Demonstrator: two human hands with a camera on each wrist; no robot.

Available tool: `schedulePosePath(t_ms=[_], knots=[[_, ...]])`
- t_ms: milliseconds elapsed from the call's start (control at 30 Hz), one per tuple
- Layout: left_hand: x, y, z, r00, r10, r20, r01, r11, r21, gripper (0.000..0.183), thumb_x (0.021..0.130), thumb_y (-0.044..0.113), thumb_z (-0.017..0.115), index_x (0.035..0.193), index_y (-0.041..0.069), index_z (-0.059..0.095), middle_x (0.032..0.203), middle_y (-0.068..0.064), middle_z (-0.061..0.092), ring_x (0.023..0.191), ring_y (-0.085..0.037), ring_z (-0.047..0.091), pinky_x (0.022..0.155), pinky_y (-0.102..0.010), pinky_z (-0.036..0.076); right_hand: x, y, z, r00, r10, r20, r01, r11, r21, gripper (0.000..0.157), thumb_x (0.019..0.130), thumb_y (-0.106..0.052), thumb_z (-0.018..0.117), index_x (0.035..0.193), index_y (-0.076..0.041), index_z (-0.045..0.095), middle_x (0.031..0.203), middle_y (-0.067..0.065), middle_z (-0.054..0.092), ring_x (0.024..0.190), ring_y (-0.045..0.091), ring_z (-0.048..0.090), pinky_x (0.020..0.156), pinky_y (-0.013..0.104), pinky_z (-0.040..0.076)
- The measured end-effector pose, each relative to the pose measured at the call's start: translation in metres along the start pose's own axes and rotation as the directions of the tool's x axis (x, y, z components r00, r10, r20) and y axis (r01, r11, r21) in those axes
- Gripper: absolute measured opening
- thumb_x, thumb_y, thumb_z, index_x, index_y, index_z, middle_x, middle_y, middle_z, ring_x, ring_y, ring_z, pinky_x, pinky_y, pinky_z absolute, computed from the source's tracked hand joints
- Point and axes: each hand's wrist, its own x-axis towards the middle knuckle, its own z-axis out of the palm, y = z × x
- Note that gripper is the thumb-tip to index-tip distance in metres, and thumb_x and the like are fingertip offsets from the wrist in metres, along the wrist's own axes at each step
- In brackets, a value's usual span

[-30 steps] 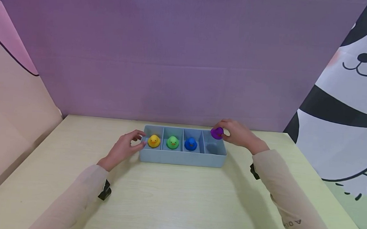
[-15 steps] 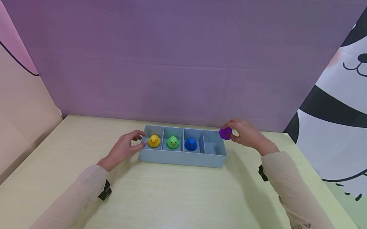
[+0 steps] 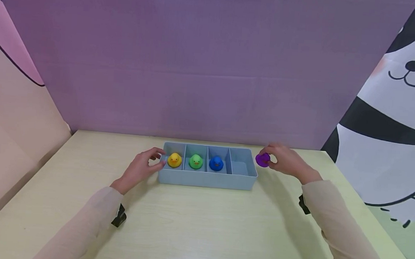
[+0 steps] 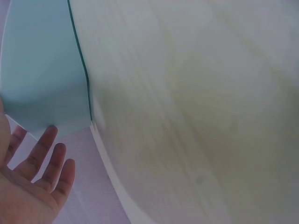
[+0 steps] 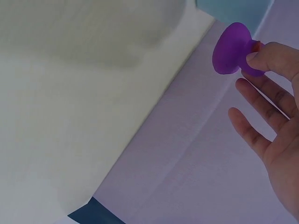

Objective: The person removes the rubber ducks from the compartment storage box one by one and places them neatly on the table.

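A purple rubber duck (image 3: 262, 160) is pinched between the thumb and index finger of my right hand (image 3: 287, 160), just right of the divided box (image 3: 204, 179). In the right wrist view the duck's flared purple base (image 5: 229, 51) faces left, while the other fingers spread away from it. My left hand (image 3: 141, 167) touches the left end of the pale blue box with thumb and fingertips, its fingers loosely bent. From left to right, the box's compartments hold a yellow duck (image 3: 174, 160), a green duck (image 3: 196, 161) and a blue duck (image 3: 216, 163); its rightmost compartment is bare.
The box stands on a light wooden table (image 3: 187, 227), close to its back edge. Behind rises a purple backdrop (image 3: 204, 66), and a panda-printed panel (image 3: 387, 164) stands on the right. Dark bands show at both wrists.
My right hand has carried the purple duck rightward from over the rightmost compartment, past the box's right wall, and then slightly lower. The left hand and the box look unmoved.
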Motion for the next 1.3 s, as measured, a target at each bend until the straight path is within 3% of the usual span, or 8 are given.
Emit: schedulePosePath(t_ms=[667, 1300], knots=[[0.001, -0.003, 0.001, 1.000, -0.003, 0.008, 0.003, 1.000, -0.009, 0.037, 0.088, 0.029, 0.059, 0.120, 0.011, 0.054, 0.114, -0.016, 0.061, 0.107, -0.035, 0.054, 0.089, -0.051, 0.045, -0.014, 0.009, 0.034, 0.999, -0.013, 0.039, 0.012, 1.000, 0.016, 0.030, 0.072, 0.003, 0.067, 0.100, -0.009, 0.067, 0.095, 0.004, 0.063, 0.092, 0.024, 0.059, 0.077, 0.042, 0.051], [0.000, -0.002, 0.001, 1.000, -0.012, -0.002, 0.012, 1.000, -0.014, 0.036, 0.088, 0.029, 0.059, 0.119, 0.012, 0.055, 0.112, -0.013, 0.062, 0.106, -0.033, 0.055, 0.089, -0.050, 0.046, -0.018, 0.006, 0.039, 0.998, -0.009, 0.063, 0.008, 1.000, 0.023, 0.030, 0.072, 0.005, 0.066, 0.100, -0.009, 0.066, 0.095, 0.005, 0.062, 0.092, 0.026, 0.059, 0.076, 0.043, 0.051]])
